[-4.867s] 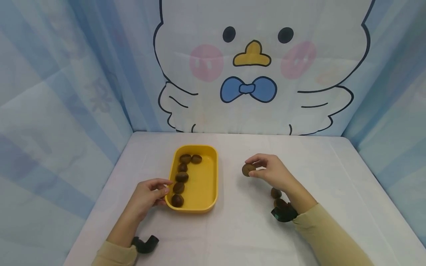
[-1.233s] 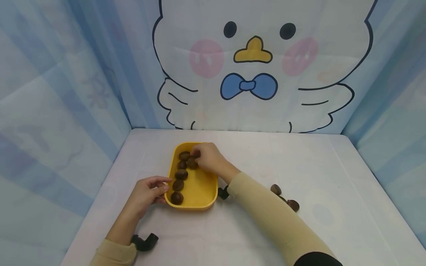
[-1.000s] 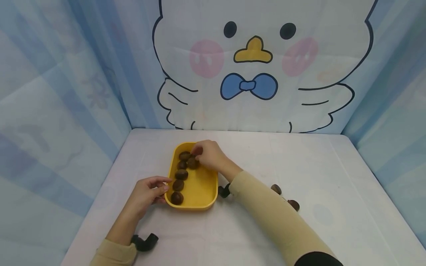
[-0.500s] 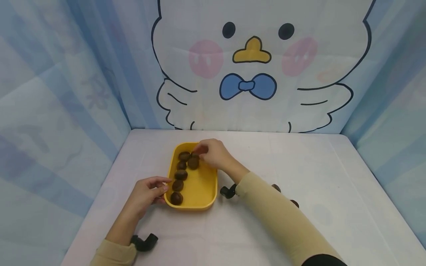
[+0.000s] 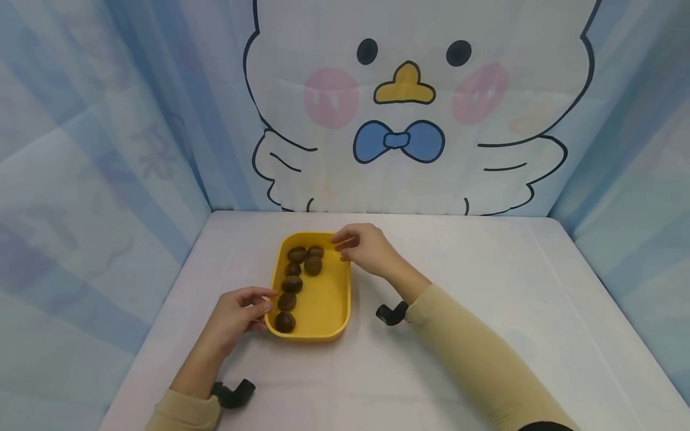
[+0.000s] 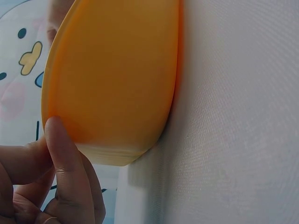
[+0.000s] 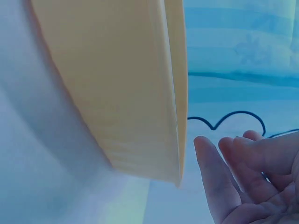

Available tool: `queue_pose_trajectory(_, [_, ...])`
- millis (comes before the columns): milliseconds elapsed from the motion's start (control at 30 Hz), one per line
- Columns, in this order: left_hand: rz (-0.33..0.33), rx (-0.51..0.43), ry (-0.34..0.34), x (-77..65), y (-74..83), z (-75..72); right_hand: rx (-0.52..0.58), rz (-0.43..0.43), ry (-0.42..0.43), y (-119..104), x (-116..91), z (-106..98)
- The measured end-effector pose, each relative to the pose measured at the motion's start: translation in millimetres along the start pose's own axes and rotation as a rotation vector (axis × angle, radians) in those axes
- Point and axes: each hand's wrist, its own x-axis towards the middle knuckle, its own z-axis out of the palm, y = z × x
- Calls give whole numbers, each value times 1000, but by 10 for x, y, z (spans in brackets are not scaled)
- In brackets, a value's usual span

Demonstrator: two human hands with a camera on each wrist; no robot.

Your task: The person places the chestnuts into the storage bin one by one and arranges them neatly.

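Note:
My left hand (image 5: 239,311) grips the left rim of a yellow plastic tray (image 5: 329,305); in the left wrist view the thumb (image 6: 65,154) lies against the tray's outer wall. Several brown chestnuts lie inside. Most follow the left side, from one chestnut (image 5: 285,322) at the near corner up to another (image 5: 297,254) at the far corner. Beside the far one sit a chestnut (image 5: 315,251) and, just nearer, a further chestnut (image 5: 313,266). Over the tray's far right rim my right hand (image 5: 372,250) hovers with nothing in it, its fingers loosely bent and apart.
A white cloth covers the table (image 5: 496,275). Behind it hangs a curtain (image 5: 399,179) with a cartoon bird, and blue curtains flank both sides. Dark wrist mounts (image 5: 234,395) show at both wrists. The right sleeve (image 5: 480,353) spans the table's right part.
My right hand brought a chestnut from the right into the tray, let it go beside the others, and has drawn back right to the rim. The sleeve now hides the loose chestnuts. My left hand stayed.

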Motion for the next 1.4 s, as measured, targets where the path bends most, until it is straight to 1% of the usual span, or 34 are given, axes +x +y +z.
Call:
queue_pose_trajectory(200, [-1,-3,0,4,-15,-4,-33,28,25,71,-182,-147])
queue_pose_trajectory(400, [-5,-3,-2,10,-18,-13,-79,16,39,134,-361,-302])
queue_pose_trajectory(667, [3,26,6,20,-34,-19,-103,5,61,186,-606,-500])
queue_pose_trajectory(933, [3,16,-5,22,-26,-4,-160,41,94,324,-871,-682])
queue_pose_trajectory(1133, [4,14,-3,15,-19,-5,-183,38,106,434,-1059,-804])
queue_pose_trajectory(1400, [7,7,-5,21,-15,-8,-192,64,100,657,-1269,-888])
